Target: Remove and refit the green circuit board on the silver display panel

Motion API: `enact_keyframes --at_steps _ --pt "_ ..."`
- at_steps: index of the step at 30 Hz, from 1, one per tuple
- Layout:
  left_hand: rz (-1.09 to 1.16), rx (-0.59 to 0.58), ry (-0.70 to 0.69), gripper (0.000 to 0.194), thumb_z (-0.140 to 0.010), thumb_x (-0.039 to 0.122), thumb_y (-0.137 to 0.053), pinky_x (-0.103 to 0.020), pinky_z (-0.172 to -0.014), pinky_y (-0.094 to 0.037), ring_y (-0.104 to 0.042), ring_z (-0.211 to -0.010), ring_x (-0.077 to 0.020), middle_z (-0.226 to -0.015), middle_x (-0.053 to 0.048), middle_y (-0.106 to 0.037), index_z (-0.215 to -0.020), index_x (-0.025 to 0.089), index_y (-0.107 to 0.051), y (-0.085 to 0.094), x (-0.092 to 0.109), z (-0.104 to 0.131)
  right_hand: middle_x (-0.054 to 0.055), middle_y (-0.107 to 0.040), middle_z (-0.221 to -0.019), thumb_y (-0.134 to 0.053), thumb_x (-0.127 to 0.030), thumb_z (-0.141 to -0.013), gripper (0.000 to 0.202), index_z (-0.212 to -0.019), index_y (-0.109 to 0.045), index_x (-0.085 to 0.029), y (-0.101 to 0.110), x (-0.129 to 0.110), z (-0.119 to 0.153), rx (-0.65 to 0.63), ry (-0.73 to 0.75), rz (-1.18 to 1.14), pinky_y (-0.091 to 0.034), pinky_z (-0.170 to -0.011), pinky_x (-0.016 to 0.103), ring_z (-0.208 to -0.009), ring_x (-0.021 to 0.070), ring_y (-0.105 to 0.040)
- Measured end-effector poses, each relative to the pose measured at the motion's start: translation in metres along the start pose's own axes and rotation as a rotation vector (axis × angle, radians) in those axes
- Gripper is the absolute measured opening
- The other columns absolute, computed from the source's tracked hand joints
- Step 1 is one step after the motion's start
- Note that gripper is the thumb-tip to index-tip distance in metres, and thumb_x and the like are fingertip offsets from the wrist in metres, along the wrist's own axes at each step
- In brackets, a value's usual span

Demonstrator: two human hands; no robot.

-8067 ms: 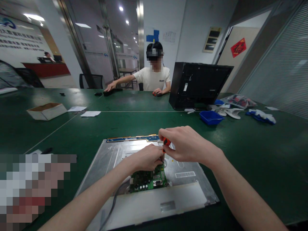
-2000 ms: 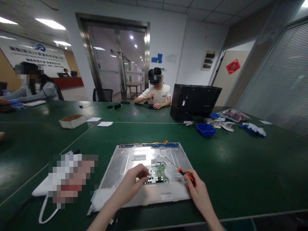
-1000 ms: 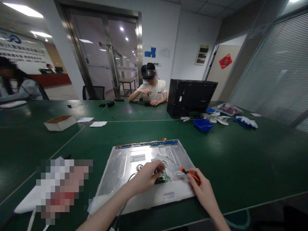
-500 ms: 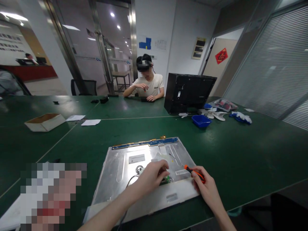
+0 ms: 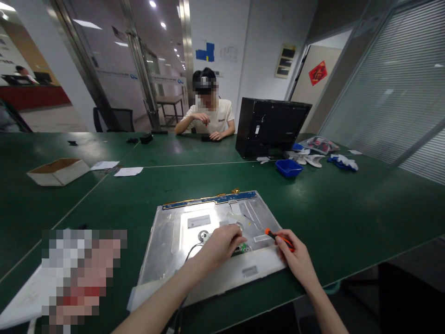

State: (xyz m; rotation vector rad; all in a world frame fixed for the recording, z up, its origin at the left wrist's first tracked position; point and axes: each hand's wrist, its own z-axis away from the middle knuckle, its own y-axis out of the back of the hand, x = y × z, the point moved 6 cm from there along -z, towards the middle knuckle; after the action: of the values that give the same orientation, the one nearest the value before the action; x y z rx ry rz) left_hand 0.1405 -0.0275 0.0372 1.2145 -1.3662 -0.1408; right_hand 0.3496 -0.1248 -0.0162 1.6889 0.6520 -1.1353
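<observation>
A silver metal display panel (image 5: 163, 253) lies on the green table, with a blue circuit strip (image 5: 222, 198) along its far edge. My right hand (image 5: 295, 253) holds a screwdriver (image 5: 269, 233) by its orange and black handle; the thin shaft points left and away over the panel. Above the panel's middle, my left hand (image 5: 225, 241) has its fingers curled together. Whatever they may pinch is hidden. Just below those fingers shows part of a small green circuit board (image 5: 240, 249). A dark cable (image 5: 189, 253) runs from the panel under my left forearm.
Ahead stand a black monitor (image 5: 271, 127) and a blue tray (image 5: 289, 168), with gloves (image 5: 342, 162) to the right. A box (image 5: 59, 172) and papers (image 5: 128, 171) lie left. Across the table sits a person (image 5: 212, 111). A blurred-out patch (image 5: 79, 278) covers something at near left.
My view has tilted down and shifted slightly. Both hands keep nearly the same places over the panel, the left fingers still curled and the right still holding the screwdriver.
</observation>
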Motion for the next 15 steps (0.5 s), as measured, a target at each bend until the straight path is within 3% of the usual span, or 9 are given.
enact_keyframes --at_steps 7,12,15 --pt "-0.058 0.020 0.005 0.015 -0.093 0.026 -0.053 -0.025 -0.063 -0.039 -0.056 -0.070 -0.0155 -0.077 -0.001 -0.061 -0.083 0.017 -0.057 0.0006 -0.0016 -0.0008 0.000 -0.058 -0.068 -0.051 -0.050 -0.087 0.035 -0.099 -0.060 -0.019 -0.0010 -0.0027 0.0001 -0.019 0.039 0.008 -0.038 -0.048 0.026 -0.052 0.0142 -0.048" --pt "0.001 0.045 -0.009 0.004 -0.089 0.016 -0.054 -0.025 -0.068 -0.042 -0.057 -0.077 -0.0163 -0.086 -0.003 -0.064 -0.088 0.016 -0.058 0.0044 0.0001 0.0013 0.002 -0.060 -0.074 -0.052 -0.049 -0.087 0.034 -0.100 -0.060 -0.019 -0.0016 -0.0036 0.0008 -0.026 0.071 0.014 -0.040 -0.052 0.026 -0.056 0.0152 -0.052" --pt "0.007 0.038 0.006 0.009 -0.088 0.012 -0.052 -0.026 -0.069 -0.043 -0.058 -0.079 -0.0167 -0.088 -0.004 -0.065 -0.090 0.017 -0.059 0.0060 0.0022 0.0036 0.003 -0.061 -0.074 -0.052 -0.051 -0.087 0.035 -0.099 -0.060 -0.019 -0.0019 -0.0040 0.0018 -0.029 0.068 0.012 -0.040 -0.052 0.026 -0.058 0.0163 -0.053"
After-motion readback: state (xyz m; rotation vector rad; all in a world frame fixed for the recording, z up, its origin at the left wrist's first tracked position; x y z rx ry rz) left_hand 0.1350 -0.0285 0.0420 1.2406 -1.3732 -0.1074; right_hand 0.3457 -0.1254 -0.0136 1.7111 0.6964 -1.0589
